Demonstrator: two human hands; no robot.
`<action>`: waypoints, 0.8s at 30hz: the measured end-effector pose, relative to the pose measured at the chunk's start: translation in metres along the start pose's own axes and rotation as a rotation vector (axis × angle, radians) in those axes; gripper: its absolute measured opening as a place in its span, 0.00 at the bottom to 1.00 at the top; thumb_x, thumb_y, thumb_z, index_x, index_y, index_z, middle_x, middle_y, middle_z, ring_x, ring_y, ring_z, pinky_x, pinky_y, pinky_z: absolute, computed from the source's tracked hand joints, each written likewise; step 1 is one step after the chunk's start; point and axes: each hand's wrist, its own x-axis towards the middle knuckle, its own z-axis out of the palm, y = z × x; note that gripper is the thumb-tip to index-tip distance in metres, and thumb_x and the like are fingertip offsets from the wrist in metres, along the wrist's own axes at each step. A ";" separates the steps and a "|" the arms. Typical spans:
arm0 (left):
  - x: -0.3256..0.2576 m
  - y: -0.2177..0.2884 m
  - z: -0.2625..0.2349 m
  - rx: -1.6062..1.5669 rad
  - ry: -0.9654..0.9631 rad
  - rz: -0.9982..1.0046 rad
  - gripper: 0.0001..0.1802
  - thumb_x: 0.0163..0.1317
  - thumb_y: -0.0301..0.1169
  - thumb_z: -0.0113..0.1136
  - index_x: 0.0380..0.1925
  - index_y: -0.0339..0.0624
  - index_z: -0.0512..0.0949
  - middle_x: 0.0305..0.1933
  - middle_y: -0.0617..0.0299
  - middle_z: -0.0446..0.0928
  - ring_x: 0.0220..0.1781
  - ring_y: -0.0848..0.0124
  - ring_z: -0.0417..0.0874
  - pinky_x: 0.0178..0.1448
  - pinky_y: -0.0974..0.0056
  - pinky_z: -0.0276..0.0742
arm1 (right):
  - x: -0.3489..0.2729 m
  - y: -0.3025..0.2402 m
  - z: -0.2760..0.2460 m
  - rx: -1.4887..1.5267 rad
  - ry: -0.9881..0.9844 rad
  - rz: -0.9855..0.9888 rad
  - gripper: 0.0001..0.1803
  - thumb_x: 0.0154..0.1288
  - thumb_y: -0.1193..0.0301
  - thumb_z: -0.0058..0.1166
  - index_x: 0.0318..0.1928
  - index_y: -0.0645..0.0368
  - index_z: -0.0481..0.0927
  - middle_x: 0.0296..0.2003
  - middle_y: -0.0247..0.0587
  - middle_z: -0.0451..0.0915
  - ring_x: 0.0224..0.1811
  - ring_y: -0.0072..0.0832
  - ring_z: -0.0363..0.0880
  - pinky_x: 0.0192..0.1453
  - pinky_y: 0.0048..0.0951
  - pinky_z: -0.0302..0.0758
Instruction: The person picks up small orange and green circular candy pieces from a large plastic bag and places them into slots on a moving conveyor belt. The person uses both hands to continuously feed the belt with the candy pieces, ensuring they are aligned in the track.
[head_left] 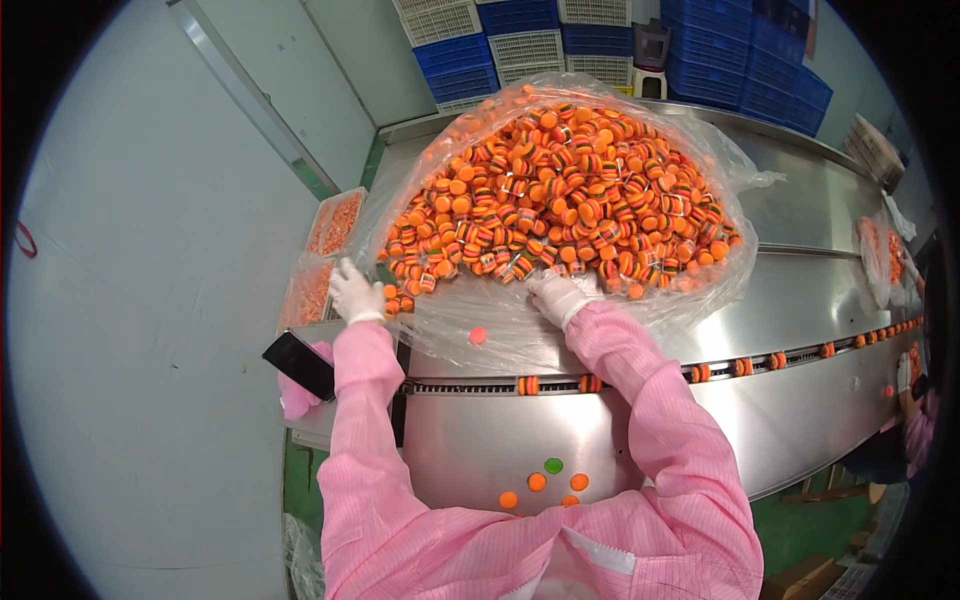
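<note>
A big heap of striped gummy candies (560, 190), shaped like little burgers in orange, yellow, red and green, lies in a clear plastic bag (450, 325) spread on the metal table. My left hand (357, 293), in a white glove, is at the bag's left edge with its fingers apart. A few striped candies (398, 300) lie just right of it. At the front edge of the heap, my gloved right hand (557, 297) reaches among the candies, thumb and fingers apart; its fingertips are partly hidden. A pink candy disc (478, 335) lies on the plastic between my hands.
A conveyor slot (460, 386) carrying spaced striped candies (701, 373) crosses in front of me. Loose orange discs (537, 482) and a green disc (553, 466) lie nearer. Trays of orange pieces (336, 222) and a dark phone-like slab (299, 364) are left. Stacked crates (520, 50) stand behind.
</note>
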 end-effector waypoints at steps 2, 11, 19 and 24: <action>0.017 -0.019 0.023 -0.087 -0.181 -0.334 0.34 0.46 0.32 0.64 0.54 0.41 0.62 0.52 0.47 0.69 0.59 0.55 0.67 0.60 0.59 0.64 | -0.020 -0.015 0.001 0.221 0.069 -0.009 0.12 0.58 0.70 0.47 0.43 0.51 0.76 0.39 0.50 0.73 0.41 0.45 0.74 0.47 0.39 0.70; 0.052 -0.081 0.108 -0.307 -0.545 -0.257 0.09 0.47 0.32 0.58 0.26 0.37 0.79 0.30 0.46 0.78 0.36 0.58 0.81 0.40 0.56 0.73 | -0.107 -0.078 0.051 0.408 -0.027 -0.008 0.10 0.54 0.68 0.53 0.38 0.56 0.76 0.35 0.54 0.73 0.38 0.49 0.73 0.46 0.40 0.70; 0.042 -0.018 0.026 -1.223 -0.582 -0.326 0.05 0.48 0.21 0.52 0.20 0.44 0.73 0.18 0.68 0.69 0.17 0.75 0.69 0.21 0.69 0.64 | -0.123 -0.067 0.020 0.188 -0.012 0.184 0.13 0.54 0.64 0.53 0.33 0.60 0.69 0.27 0.51 0.77 0.33 0.48 0.77 0.38 0.43 0.72; 0.034 0.023 0.017 -1.579 -0.630 -0.343 0.07 0.50 0.19 0.49 0.19 0.43 0.72 0.18 0.67 0.69 0.17 0.76 0.69 0.22 0.71 0.67 | -0.133 -0.046 0.032 0.053 0.075 0.154 0.11 0.56 0.67 0.48 0.34 0.62 0.70 0.26 0.50 0.78 0.31 0.48 0.78 0.34 0.44 0.73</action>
